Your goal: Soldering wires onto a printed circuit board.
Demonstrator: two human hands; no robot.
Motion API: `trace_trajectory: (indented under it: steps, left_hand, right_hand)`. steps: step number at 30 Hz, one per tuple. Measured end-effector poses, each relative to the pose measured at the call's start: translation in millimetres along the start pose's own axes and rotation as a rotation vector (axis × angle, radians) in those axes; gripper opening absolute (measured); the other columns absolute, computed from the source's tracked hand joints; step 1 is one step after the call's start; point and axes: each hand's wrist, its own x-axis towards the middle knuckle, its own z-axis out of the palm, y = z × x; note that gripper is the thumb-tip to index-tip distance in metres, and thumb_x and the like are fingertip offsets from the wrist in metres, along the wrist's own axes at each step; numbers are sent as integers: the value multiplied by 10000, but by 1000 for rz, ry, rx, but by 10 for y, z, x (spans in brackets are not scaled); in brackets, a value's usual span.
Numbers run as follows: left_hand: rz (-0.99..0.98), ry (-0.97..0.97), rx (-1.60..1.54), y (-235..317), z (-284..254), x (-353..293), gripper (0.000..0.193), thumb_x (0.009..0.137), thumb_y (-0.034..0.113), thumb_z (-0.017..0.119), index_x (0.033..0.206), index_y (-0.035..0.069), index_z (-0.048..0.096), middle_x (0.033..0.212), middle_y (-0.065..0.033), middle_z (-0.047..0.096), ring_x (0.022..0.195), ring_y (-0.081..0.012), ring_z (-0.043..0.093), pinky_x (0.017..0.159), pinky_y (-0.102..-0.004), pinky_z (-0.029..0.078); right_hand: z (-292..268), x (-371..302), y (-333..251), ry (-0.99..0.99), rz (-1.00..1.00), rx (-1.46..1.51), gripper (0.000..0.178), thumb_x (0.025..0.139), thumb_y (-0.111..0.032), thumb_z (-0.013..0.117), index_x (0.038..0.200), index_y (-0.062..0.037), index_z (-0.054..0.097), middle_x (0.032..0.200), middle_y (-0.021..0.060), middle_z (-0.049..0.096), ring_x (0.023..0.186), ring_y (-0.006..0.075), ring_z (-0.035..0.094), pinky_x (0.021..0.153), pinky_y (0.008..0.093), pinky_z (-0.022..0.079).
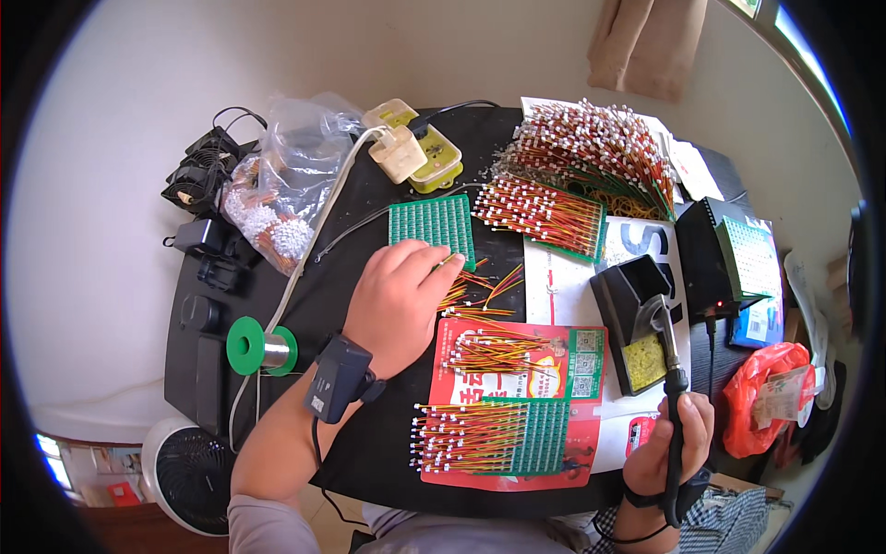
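Head: sponge (644, 363) in soldering stand (616, 300)

Worn on the head of the person (425, 537), the left one of two side-by-side fisheye cameras looks steeply down and forward. From where I'm standing, it faces across the black table (365, 462) toward the pale wall (443, 55). It is near enough for the left hand (392, 295) and right hand (649, 462) to show clearly, yet wide enough to catch a window (812, 57) upper right and a fan (196, 471) lower left, inside a dark round rim.
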Motion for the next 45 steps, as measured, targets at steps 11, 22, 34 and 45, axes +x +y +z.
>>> trace_trajectory:
  steps: [11,22,34,45]
  left_hand:
    - [-8,44,52,-123,171,-12,207,771,-26,689,969,13,738,897,-75,660,887,-277,616,841,-417,486]
    - [-167,92,-294,366,-241,-98,221,716,-90,741,898,35,732,790,-86,633,727,-276,611,636,-378,493]
    - [-239,-44,-510,642,-258,-228,195,673,-48,812,839,28,743,852,-81,677,771,-246,656,697,-343,527]
    - [-929,-206,-1405,859,-522,-478,130,895,-78,693,1001,-34,630,994,-92,657,907,-119,626,827,-258,502]
  right_hand:
    - [-45,-30,0,-46,-17,-15,323,1045,-192,500,1300,5,516,1182,221,557,926,273,597,707,323,543]
    - [-13,57,-60,-74,-19,-8,342,1060,-242,478,1326,-28,491,1056,169,550,757,212,520,653,340,457]
    - [6,12,-74,-42,35,10,327,1013,-237,562,1275,-55,491,974,171,545,739,274,547,620,401,452]
    - [30,-112,-73,86,241,296,346,1020,-261,545,1244,-7,474,1045,155,532,886,211,521,755,311,484]
